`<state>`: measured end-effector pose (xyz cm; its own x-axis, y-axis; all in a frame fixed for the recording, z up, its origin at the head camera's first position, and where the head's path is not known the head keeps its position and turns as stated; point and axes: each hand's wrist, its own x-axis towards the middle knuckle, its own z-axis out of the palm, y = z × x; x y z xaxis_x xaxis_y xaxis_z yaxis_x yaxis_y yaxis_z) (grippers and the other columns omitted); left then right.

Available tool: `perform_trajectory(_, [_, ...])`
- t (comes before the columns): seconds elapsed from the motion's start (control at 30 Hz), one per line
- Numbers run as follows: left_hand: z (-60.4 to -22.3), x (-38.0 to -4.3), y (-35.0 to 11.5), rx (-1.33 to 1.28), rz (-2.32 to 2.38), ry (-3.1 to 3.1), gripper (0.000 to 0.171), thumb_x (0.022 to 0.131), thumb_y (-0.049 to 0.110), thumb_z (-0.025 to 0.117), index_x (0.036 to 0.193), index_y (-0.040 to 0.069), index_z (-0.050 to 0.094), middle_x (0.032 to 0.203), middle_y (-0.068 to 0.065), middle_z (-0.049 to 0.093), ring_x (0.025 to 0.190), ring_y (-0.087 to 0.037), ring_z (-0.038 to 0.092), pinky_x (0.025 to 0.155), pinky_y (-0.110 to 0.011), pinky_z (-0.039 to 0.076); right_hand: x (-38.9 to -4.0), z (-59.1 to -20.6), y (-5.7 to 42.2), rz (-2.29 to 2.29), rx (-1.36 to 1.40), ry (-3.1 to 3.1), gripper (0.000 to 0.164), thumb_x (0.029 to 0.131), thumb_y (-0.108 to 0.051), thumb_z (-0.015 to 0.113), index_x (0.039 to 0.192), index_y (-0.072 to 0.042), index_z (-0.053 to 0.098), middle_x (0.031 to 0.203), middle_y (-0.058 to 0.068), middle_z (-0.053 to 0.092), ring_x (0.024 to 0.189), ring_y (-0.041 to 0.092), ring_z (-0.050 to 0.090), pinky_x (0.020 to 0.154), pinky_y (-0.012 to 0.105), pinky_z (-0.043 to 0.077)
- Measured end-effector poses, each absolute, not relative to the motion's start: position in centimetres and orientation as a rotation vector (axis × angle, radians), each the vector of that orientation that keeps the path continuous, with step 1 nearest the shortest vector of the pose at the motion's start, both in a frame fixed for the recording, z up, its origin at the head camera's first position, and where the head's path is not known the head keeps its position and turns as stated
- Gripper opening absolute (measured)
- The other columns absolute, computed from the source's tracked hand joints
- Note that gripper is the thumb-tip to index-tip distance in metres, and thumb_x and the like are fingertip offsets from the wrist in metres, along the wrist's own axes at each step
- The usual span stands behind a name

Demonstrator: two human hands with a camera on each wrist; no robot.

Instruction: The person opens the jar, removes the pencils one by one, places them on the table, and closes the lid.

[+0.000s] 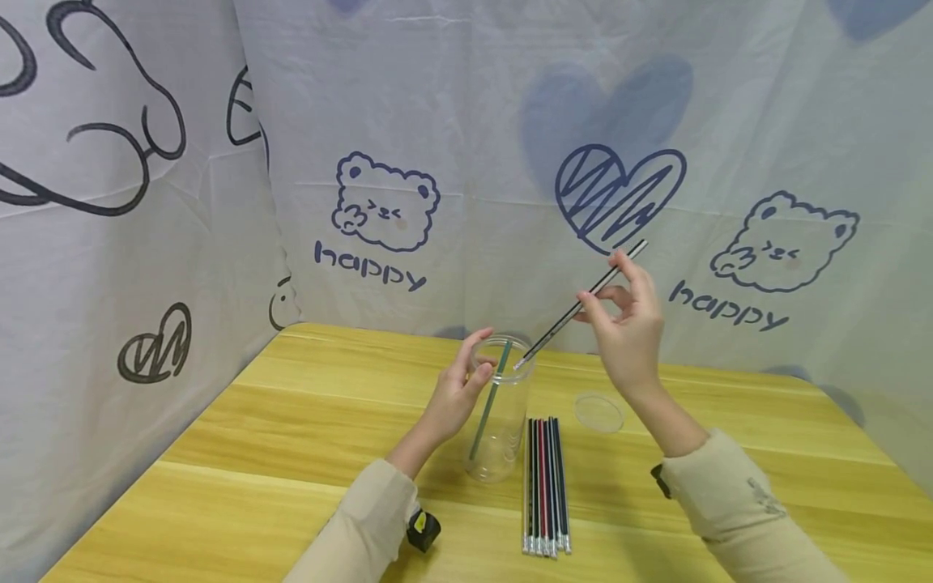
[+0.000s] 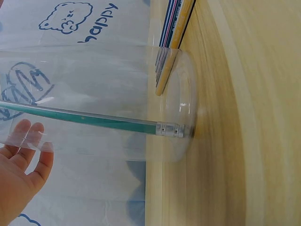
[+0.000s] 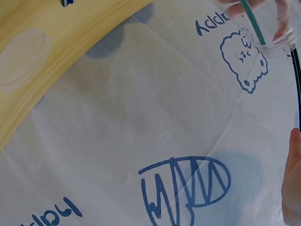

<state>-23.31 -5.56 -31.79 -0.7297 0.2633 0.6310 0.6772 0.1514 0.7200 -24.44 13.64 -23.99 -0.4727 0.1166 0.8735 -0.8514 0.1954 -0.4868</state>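
A tall clear plastic jar stands upright on the table, its mouth uncovered. My left hand grips it close below the rim, thumb and fingers on either side. Inside leans a green pencil, its metal-banded eraser end at the jar's bottom in the left wrist view. My right hand pinches a black pencil by its upper part, slanting it down to the left. The pencil's eraser end is at the jar's mouth, overlapping the rim in the head view. Only part of the right hand shows in its wrist view.
Several pencils, mostly dark with a red one among them, lie side by side right of the jar, eraser ends toward me. A clear round lid lies flat farther right. Behind the wooden table hangs a printed cloth.
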Motion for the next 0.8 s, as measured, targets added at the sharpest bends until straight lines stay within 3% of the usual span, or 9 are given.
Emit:
perform_trajectory(0.3, [-31.8, -23.2, -5.6, -0.898, -1.604, -2.083, 0.083, 0.084, 0.066, 0.027, 0.133, -0.001, 0.03, 0.105, -0.029, 0.056, 0.096, -0.039, 0.054, 0.075, -0.047, 0.045, -24.4, -24.2, 14.9, 1.656, 0.604, -1.587, 0.058, 0.079, 0.02, 0.052, 0.132, 0.007, 0.032, 0.112, 0.005, 0.041, 0.073, 0.011, 0.057, 0.06, 0.024, 0.05])
perform_trajectory(0.8, [-31.8, -23.3, -5.6, -0.913, -1.617, -2.07, 0.079, 0.086, 0.064, 0.028, 0.131, -0.001, 0.032, 0.099, -0.03, 0.055, 0.101, -0.04, 0.052, 0.075, -0.048, 0.045, -24.1, -24.3, 15.9, 1.632, 0.532, -1.648, 0.056, 0.083, 0.016, 0.049, 0.134, 0.003, 0.031, 0.112, 0.004, 0.042, 0.074, 0.012, 0.057, 0.059, 0.023, 0.05])
